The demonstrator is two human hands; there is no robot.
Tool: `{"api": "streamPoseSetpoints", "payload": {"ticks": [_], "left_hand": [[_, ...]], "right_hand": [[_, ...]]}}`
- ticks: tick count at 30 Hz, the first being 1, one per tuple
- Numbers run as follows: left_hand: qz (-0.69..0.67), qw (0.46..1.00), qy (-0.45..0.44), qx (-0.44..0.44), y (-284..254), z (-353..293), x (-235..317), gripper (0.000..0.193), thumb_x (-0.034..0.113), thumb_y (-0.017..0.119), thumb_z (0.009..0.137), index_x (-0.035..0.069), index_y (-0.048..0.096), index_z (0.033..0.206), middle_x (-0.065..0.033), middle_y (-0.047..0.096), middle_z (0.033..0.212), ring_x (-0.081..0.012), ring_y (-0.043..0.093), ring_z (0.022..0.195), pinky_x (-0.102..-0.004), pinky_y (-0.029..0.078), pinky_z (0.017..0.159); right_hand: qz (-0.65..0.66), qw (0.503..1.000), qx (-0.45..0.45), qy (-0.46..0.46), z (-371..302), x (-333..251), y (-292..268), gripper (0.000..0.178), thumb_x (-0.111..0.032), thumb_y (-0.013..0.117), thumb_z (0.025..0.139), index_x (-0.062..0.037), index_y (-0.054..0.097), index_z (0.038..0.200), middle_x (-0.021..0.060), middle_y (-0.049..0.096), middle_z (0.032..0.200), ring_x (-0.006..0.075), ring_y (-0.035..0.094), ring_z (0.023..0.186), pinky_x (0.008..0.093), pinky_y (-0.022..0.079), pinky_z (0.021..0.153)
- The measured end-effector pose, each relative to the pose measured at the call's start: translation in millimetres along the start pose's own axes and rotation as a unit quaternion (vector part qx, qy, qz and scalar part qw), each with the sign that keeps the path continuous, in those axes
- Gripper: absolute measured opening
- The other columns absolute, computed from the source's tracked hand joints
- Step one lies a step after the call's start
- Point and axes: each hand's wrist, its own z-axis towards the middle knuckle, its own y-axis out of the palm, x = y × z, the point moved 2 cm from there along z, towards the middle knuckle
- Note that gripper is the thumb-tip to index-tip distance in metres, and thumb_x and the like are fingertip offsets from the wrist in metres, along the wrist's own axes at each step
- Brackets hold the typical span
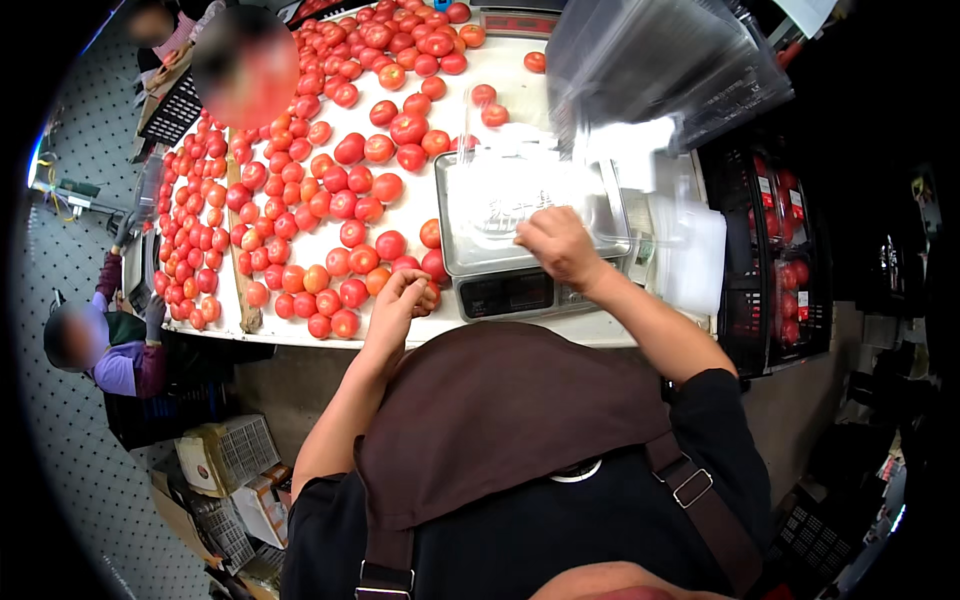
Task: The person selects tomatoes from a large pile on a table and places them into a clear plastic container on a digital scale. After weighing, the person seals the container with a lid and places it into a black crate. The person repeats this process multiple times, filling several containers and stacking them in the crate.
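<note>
My left hand [402, 303] is at the near edge of the table, its bent fingers closed against a tomato [432, 291] beside the scale. Over the metal pan [462, 245] of a digital scale [507, 296] is my right hand [563, 247], with its fingers curled. Whatever it may pinch is too hard to make out against the shiny pan. Clear plastic, seemingly part of a see-through box [515, 130], shows at the pan's far side, but glare hides its outline. Loose red tomatoes [350, 205] spread left of the scale.
A stack of clear plastic boxes [640, 75] stands at the far right. White sheets or bags [695, 255] lie right of the scale. Black crates [770, 250] hold packed tomatoes. A wooden strip [240, 270] divides the tomatoes. Another person [130, 345] works at left; cartons [230, 455] sit below.
</note>
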Motion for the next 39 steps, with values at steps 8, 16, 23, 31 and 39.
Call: {"api": "streamPoseSetpoints", "payload": {"ticks": [8, 16, 23, 31, 39], "left_hand": [[0.027, 0.999, -0.026, 0.012, 8.3, -1.8, -1.0, 0.017, 0.02, 0.053, 0.097, 0.006, 0.058, 0.106, -0.0017, 0.061, 0.085, -0.0092, 0.057, 0.076, -0.0237, 0.045, 0.07], [-0.05, 0.996, -0.076, 0.01, -11.9, 0.5, -22.5, 0.015, 0.018, 0.053, 0.098, 0.007, 0.056, 0.107, -0.0034, 0.062, 0.085, -0.0097, 0.058, 0.073, -0.0245, 0.047, 0.068], [0.019, 0.998, -0.068, -0.006, -4.9, -2.7, -19.7, 0.014, 0.018, 0.054, 0.097, 0.007, 0.055, 0.105, -0.0038, 0.061, 0.086, -0.0087, 0.057, 0.072, -0.0219, 0.046, 0.066], [0.002, 0.997, -0.074, 0.013, -11.0, -5.7, -19.1, 0.016, 0.016, 0.05, 0.098, 0.006, 0.056, 0.109, -0.004, 0.061, 0.085, -0.0096, 0.058, 0.072, -0.0223, 0.047, 0.067], [0.021, 0.997, -0.069, 0.026, -7.9, -7.5, -17.1, 0.019, 0.021, 0.055, 0.096, 0.006, 0.056, 0.107, -0.0044, 0.062, 0.088, -0.0111, 0.057, 0.077, -0.0252, 0.046, 0.071]], "right_hand": [[0.058, 0.989, 0.08, 0.108, -15.3, -10.3, -20.5, 0.023, -0.016, 0.068, 0.083, -0.0064, 0.065, 0.103, 0.0094, 0.061, 0.091, 0.0272, 0.058, 0.088, 0.0392, 0.045, 0.08], [-0.236, 0.78, 0.091, 0.572, -256.3, 175.5, -63.1, 0.024, -0.014, 0.056, 0.091, -0.0006, 0.062, 0.111, 0.0178, 0.065, 0.106, 0.0384, 0.063, 0.095, 0.0443, 0.05, 0.083], [-0.26, 0.787, -0.033, 0.558, -306.9, 181.8, -18.9, 0.009, -0.009, 0.06, 0.086, -0.0022, 0.06, 0.092, 0.0159, 0.057, 0.098, 0.0357, 0.055, 0.092, 0.0439, 0.047, 0.084], [0.055, 0.759, 0.08, 0.644, -339.2, 217.7, -56.2, 0.016, -0.018, 0.057, 0.091, -0.0037, 0.063, 0.093, 0.0122, 0.063, 0.095, 0.0234, 0.06, 0.085, 0.0339, 0.047, 0.076], [0.423, 0.697, 0.271, 0.512, -168.8, 152.8, -90.9, 0.03, -0.015, 0.049, 0.096, -0.0027, 0.058, 0.122, 0.0034, 0.063, 0.107, 0.0106, 0.058, 0.093, 0.0253, 0.046, 0.084]]}}
